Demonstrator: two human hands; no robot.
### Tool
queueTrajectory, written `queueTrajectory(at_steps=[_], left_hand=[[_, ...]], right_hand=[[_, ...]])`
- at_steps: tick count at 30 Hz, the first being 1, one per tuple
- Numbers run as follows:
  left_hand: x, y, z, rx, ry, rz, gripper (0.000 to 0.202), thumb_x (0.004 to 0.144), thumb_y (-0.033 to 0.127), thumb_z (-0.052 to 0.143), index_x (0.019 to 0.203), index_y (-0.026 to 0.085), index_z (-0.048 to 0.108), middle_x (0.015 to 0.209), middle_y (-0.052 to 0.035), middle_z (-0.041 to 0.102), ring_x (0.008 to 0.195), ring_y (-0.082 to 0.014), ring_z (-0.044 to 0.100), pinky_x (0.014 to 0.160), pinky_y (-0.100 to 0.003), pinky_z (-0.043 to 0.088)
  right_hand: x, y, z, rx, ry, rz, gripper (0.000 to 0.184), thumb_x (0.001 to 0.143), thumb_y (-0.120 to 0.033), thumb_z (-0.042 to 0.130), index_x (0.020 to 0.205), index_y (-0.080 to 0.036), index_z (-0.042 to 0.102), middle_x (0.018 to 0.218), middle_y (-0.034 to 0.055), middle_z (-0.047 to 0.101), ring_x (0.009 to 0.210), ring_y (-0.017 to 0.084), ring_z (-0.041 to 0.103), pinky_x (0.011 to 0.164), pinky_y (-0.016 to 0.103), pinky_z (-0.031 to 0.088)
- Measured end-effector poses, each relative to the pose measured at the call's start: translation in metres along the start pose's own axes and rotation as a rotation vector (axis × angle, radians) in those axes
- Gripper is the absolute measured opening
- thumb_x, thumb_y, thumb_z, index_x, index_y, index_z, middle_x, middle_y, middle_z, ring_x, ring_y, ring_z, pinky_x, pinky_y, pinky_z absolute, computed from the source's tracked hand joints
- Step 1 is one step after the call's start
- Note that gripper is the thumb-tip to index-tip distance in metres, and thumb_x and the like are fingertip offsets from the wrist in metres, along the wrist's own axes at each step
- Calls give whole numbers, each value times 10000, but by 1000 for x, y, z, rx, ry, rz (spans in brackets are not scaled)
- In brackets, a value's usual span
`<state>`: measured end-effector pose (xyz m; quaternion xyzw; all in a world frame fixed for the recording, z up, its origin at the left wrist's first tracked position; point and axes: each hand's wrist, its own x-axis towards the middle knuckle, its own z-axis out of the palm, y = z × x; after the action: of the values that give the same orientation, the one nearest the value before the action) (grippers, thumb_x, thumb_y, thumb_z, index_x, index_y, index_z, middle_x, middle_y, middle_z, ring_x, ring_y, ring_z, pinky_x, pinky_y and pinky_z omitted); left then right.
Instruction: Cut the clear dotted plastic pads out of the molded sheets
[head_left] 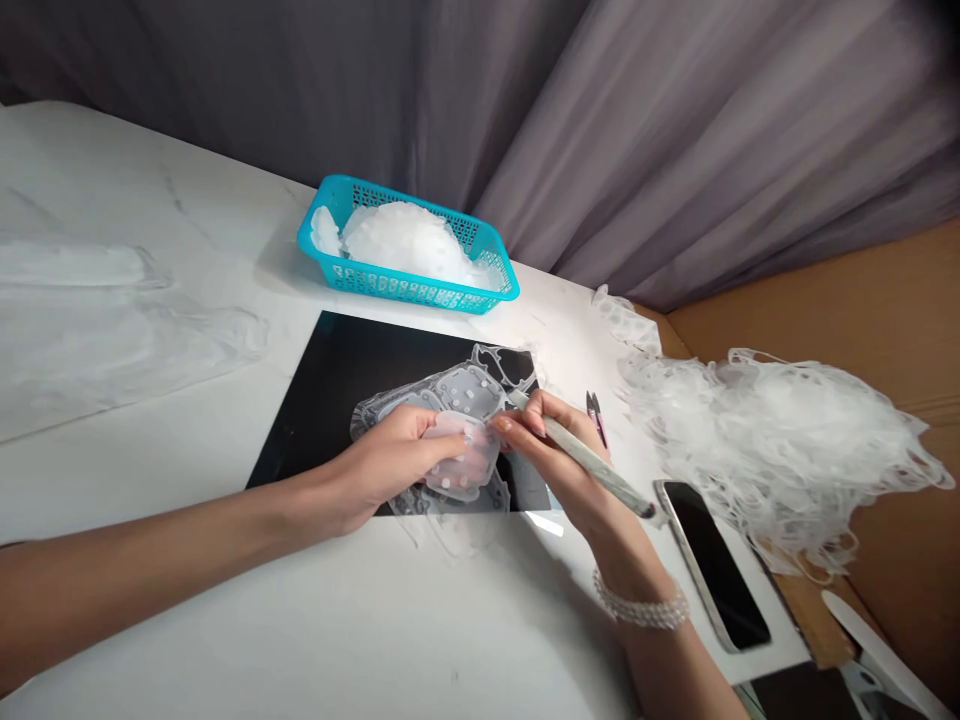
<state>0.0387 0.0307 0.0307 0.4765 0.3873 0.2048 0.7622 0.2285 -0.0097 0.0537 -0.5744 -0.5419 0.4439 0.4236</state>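
My left hand (401, 450) grips a translucent, rounded-square plastic piece (465, 470) with small holes, its thumb lying across the top. A pale, pen-shaped tool (592, 462) is held in my right hand (562, 450), which sits at the piece's right edge; its fingertips are close to that edge. What the tool's tip is like, I cannot make out. Under both hands lies a black mat (322, 370). More translucent sheet pieces (469, 388) with similar outlines rest on the mat behind and below the held one.
A turquoise basket (405, 288) full of translucent pieces (405, 240) stands behind the mat. To the right are small snips (596, 415), a phone (716, 565) and a large heap of stringy plastic offcuts (787, 430). Clear plastic bags (112, 330) lie at the left.
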Motion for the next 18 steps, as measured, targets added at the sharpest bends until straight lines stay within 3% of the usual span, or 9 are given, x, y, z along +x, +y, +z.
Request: queueTrajectory(at_steps=[4,8,10,12,18], left_hand=[[1,7,-3,-40,-77,-75,268,811,311,638,1002,146,726,873,-60,682,750,-151,586,703,-287,432],[1,7,-4,38,-87,-13,133,793,277,587,737,167,635,638,30,455,592,-105,382,572,-264,286],[-1,7,-2,68,-102,11,211,799,278,565,622,177,512,612,42,366,578,-103,311,556,-275,232],[-4,9,0,96,-81,14,254,809,318,584,618,179,490,624,39,391,589,-105,327,564,-273,235],[-7,5,3,100,-40,21,266,848,416,652,760,165,654,740,16,558,703,-115,476,632,-246,321]], right_hand=[[-3,0,-9,2,-95,31,393,847,-308,712,711,-226,352,745,-18,582,719,135,521,638,263,383],[-4,-2,-9,-36,-99,-13,353,876,-289,664,722,-228,353,796,5,634,747,146,555,652,269,411],[-5,-4,-8,-75,-128,-16,322,888,-285,641,732,-227,366,791,0,624,736,143,549,640,264,410],[-5,-8,-6,-99,-147,-13,312,888,-289,639,740,-228,371,764,-15,588,707,135,528,621,256,400],[-9,-13,2,-127,-124,-70,329,890,-250,620,743,-234,326,800,-3,610,690,127,493,622,258,400]])
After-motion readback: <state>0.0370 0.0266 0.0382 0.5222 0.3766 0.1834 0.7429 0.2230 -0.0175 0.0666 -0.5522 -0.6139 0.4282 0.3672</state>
